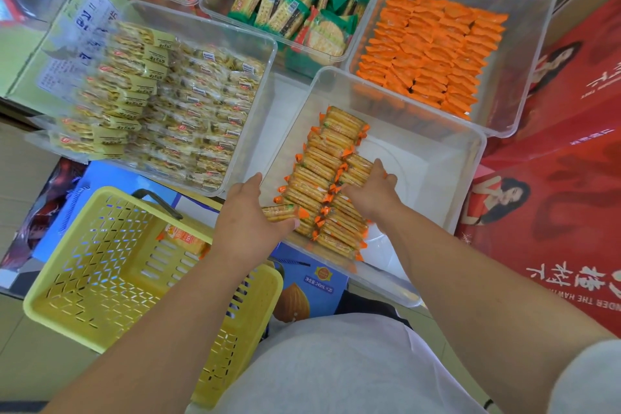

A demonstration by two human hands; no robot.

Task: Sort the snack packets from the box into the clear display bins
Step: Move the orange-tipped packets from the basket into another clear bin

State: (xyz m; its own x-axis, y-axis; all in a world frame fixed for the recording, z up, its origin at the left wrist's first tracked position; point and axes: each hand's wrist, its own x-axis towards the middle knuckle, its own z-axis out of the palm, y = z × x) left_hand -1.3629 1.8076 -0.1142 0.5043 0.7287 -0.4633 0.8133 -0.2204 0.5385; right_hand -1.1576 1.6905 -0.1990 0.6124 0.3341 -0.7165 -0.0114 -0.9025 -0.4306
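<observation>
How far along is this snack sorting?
Looks done: the yellow-packet bin and orange-packet bin are packed. In hand: the left hand holds a cracker packet at the near bin, where the right hand rests on the rows. Left: that bin's right half is bare, and one packet lies in the yellow basket.

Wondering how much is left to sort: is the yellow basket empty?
No, one cracker packet lies in the yellow basket, near its far wall.
</observation>
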